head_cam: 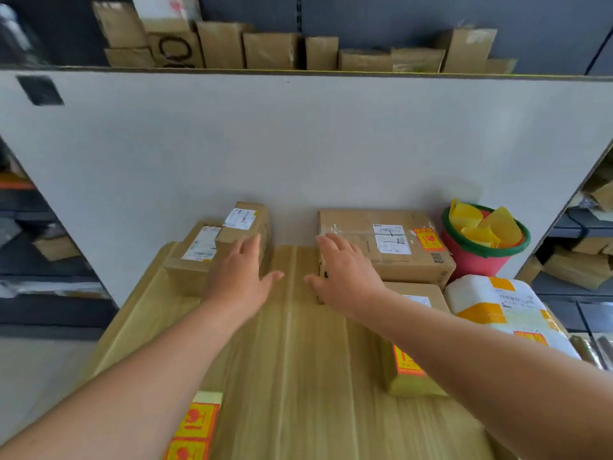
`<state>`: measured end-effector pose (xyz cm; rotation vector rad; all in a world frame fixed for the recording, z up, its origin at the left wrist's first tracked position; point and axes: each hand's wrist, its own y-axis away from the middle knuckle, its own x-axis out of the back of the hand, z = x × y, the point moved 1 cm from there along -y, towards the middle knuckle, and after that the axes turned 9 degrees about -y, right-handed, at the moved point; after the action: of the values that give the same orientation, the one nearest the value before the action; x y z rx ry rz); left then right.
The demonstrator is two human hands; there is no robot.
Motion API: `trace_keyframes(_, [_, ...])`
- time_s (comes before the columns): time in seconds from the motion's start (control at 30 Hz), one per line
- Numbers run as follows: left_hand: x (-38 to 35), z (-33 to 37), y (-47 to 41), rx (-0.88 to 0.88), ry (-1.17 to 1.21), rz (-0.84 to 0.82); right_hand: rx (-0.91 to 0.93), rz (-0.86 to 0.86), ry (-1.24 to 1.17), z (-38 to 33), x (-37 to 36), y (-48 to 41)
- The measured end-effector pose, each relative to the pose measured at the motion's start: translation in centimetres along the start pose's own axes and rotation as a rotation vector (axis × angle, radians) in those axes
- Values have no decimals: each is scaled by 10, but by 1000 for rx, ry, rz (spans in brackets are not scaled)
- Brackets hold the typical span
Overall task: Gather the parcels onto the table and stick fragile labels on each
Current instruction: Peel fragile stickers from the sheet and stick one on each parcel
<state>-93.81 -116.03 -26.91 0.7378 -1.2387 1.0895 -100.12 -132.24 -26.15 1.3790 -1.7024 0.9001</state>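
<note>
Wooden table (298, 376): a bare lane runs down its middle. The big brown parcel (398, 257) sits far right against the white board (298, 144), the small parcel (243, 224) far left. Both hands are flat and loose, gripping nothing: left hand (240, 272) over the small parcel's near edge, right hand (345, 270) at the big parcel's near-left corner. The label strip (195, 423) lies at the table's near edge.

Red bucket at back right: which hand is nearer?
Right. The right hand is at the large box beside the bucket; the left hand is farther left, at the small boxes.
</note>
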Motion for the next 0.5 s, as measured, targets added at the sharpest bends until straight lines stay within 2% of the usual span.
trace_keyframes(0.23, [18,-82,-60,58,30,10,-59,-84,23,-64,-43,-84])
trace_keyframes(0.5, [-18,-123,-124,105,199,-143,-267,-149,-62,-76,-103,-154])
